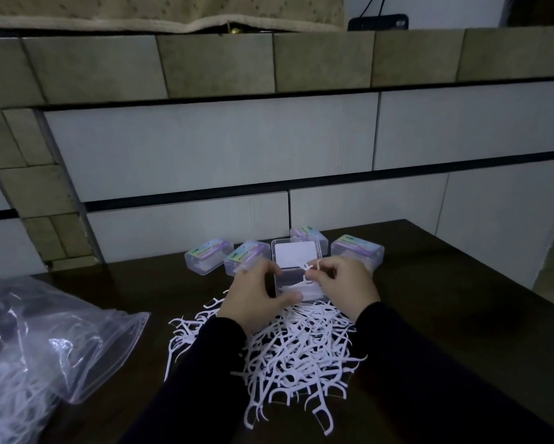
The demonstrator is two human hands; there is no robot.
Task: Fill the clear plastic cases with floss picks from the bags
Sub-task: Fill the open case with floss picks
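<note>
Dim, bluish, soft frame; edges bend outward

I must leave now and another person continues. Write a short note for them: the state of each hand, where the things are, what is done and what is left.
Left hand: its grip holds the open clear plastic case at the left side.
Right hand: pinches white floss picks over the case.
Loose heap of white floss picks: on the dark table, in front of the case.
Clear zip bag: far left, more picks inside.
Four closed clear cases with colourful labels: behind the open case, seemingly filled.
Left: fill the open case, then finish the heap and bag.
</note>
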